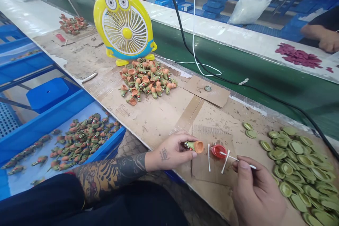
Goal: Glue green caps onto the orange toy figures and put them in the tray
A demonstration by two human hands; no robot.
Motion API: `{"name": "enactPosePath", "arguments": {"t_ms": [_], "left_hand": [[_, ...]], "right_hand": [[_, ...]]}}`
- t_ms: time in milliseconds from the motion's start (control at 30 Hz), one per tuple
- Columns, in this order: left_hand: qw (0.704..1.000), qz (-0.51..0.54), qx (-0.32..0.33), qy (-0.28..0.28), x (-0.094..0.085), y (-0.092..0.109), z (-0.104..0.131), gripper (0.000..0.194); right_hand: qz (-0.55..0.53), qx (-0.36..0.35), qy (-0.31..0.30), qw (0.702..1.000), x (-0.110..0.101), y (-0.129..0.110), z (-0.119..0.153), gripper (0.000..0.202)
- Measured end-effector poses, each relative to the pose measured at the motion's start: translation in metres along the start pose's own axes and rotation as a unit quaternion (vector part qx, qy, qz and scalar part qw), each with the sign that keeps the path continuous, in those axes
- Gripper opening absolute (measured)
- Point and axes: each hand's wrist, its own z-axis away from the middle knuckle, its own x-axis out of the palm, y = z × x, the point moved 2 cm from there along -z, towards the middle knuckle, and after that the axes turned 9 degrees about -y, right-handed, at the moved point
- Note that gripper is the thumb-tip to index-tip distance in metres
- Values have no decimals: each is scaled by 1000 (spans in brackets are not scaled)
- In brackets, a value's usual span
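The right hand (pixel 255 187) pinches a cotton swab (pixel 232 157) pointing to 10 o'clock, tip at the red dish (pixel 215 151), towards the toy (pixel 196 146) grasped by the left hand (pixel 172 150).

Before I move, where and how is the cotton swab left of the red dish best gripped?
Likely pinch the cotton swab mid-shaft from above, coming over the near side: it lies flat, its thin shaft bare between padded tips, with the red dish close on its right.
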Motion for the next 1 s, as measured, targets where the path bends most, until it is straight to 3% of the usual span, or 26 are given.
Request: {"name": "enactPosePath", "arguments": {"t_ms": [167, 300, 433, 567, 700, 1000], "left_hand": [[999, 11, 22, 29, 4, -1, 6, 51], [998, 13, 47, 30, 4, -1, 7, 33], [998, -11, 56, 30, 0, 0, 5, 31], [994, -46, 95, 14, -1, 4, 6, 33], [997, -59, 49, -16, 0, 6, 6, 37], [998, -61, 11, -23, 1, 4, 7, 41]], "right_hand": [[85, 6, -41, 995, 3, 18, -7, 43], [96, -25, -67, 993, 8, 23, -9, 38], [91, -40, -63, 993, 7, 18, -8, 36], [-23, -2, 3, 1000, 3, 6, 0, 30], [-196, -7, -42, 980, 9, -7, 11, 21], [-144, -34, -103, 984, 19, -10, 13, 22]]}}
